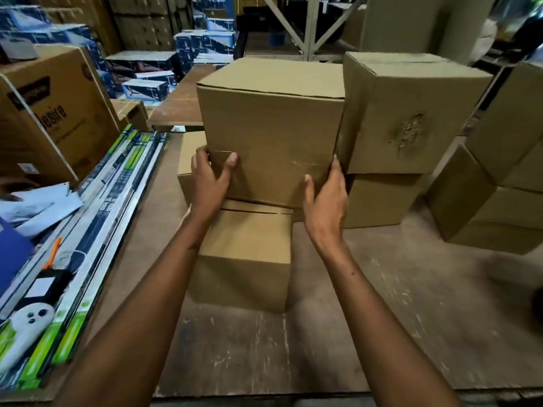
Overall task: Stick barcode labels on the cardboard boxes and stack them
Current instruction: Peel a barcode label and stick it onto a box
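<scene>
Plain brown cardboard box, flaps closed, held between both hands

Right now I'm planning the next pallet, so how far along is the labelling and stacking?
Done: a stack stands two high on the right. In hand: both hands, left and right, hold the upper box above a lower box. Left: no barcode labels show on any visible face.
</scene>
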A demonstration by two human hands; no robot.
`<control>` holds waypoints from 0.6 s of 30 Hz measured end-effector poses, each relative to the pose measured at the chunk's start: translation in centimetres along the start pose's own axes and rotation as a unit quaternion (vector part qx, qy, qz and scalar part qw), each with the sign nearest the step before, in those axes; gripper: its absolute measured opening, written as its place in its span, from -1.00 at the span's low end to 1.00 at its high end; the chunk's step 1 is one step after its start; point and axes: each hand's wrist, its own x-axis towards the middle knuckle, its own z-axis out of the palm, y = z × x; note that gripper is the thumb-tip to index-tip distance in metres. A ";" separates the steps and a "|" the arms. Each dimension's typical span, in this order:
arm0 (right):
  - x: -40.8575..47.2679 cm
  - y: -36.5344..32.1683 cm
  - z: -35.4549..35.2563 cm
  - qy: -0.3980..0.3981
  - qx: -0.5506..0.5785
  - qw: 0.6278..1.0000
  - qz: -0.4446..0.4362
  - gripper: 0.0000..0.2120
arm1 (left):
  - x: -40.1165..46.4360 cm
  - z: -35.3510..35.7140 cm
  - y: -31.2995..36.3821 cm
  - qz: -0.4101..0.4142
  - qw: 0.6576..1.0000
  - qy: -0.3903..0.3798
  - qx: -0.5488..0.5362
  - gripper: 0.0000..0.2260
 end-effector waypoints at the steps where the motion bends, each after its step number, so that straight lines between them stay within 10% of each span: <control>1: -0.1 0.3 -0.7 0.011 0.006 1.000 0.007 -0.32 | -1.3 0.3 0.6 0.007 1.000 -0.001 -0.009 -0.41; 18: -7.9 9.3 -18.0 0.058 0.129 0.989 0.052 -0.29 | -22.4 5.8 11.2 0.036 0.998 0.051 -0.007 -0.43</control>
